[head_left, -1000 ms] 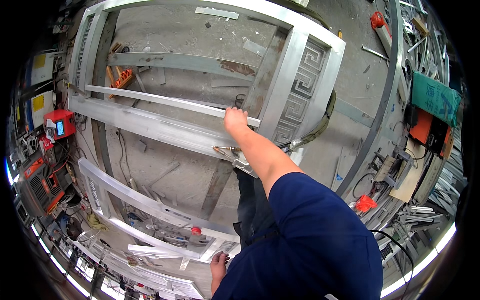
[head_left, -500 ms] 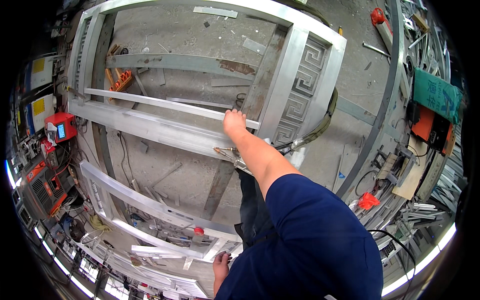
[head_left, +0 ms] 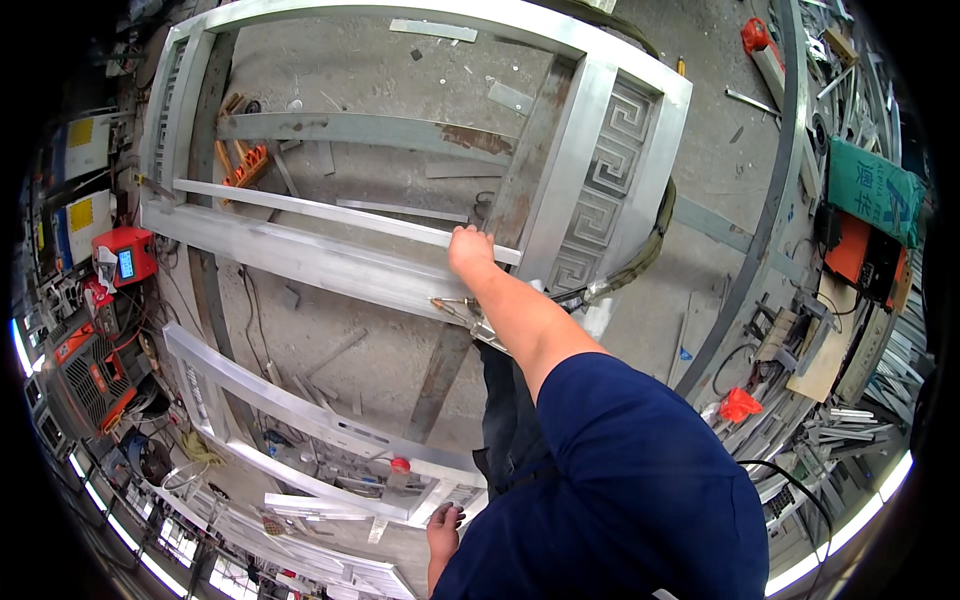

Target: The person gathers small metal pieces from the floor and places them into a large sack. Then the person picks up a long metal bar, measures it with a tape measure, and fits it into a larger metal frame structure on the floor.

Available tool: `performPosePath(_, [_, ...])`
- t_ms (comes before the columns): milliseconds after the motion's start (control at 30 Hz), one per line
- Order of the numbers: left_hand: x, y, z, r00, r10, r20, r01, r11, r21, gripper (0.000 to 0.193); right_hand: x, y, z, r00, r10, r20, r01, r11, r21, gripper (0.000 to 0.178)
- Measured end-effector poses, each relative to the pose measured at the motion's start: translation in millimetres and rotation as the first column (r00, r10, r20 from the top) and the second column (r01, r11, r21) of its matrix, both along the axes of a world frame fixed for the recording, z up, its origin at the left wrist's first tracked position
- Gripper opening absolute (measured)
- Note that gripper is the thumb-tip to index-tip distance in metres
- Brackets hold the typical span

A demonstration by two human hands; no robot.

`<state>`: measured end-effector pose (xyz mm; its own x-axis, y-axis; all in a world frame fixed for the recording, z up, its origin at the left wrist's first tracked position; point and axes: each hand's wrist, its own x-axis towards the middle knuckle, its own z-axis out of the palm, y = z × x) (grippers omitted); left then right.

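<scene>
My right hand (head_left: 470, 248) is closed round a slim silver metal bar (head_left: 340, 214), near the bar's right end. This bar runs lengthwise inside a large rectangular metal frame (head_left: 300, 262), close to the frame's near rail. At the frame's right end sits a panel with a square spiral pattern (head_left: 602, 175). A welding torch (head_left: 462, 308) with a copper-coloured tip rests on the near rail, just below my right hand. Low in the view, my left hand (head_left: 443, 530) hangs with loosely bent fingers beside a second metal frame (head_left: 310, 415); it appears to hold nothing.
Under the large frame run grey steel support beams (head_left: 360, 127). An orange-handled tool rack (head_left: 245, 168) lies within its outline. A red machine with a lit display (head_left: 125, 262) stands at left. Metal offcuts (head_left: 850, 440) and a green-wrapped package (head_left: 872, 195) lie at right. A thick hose (head_left: 650, 245) curves round the frame's right end.
The view has shifted very slightly. My right hand stays on the bar at nearly the same spot, and my left hand still hangs low.
</scene>
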<state>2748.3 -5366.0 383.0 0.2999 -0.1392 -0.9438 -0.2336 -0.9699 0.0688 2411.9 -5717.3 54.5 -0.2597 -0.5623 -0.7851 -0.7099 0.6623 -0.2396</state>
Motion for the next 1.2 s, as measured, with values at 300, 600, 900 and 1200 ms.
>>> performPosePath(300, [2, -3, -3, 0.999, 0.032, 0.023, -0.031, 0.999, -0.016, 0.035, 3, 1, -1, 1.000, 0.006, -0.014, -0.006, 1.000, -0.015, 0.030])
performPosePath(600, [2, -4, -5, 1.000, -0.013, -0.010, 0.013, 0.999, -0.050, 0.041, -12, 7, 9, 0.996, 0.086, 0.002, -0.084, 0.982, -0.171, 0.028])
performPosePath(900, [-14, 12, 5, 0.998, 0.046, 0.035, -0.038, 0.980, -0.196, 0.042, -39, 6, 86, 0.977, 0.185, 0.107, -0.158, 0.962, -0.220, 0.044])
performPosePath(1200, [-35, 98, -14, 0.992, -0.050, 0.115, 0.073, 0.975, -0.209, 0.046, -82, 66, 121, 0.972, 0.233, -0.009, -0.215, 0.883, -0.418, 0.040])
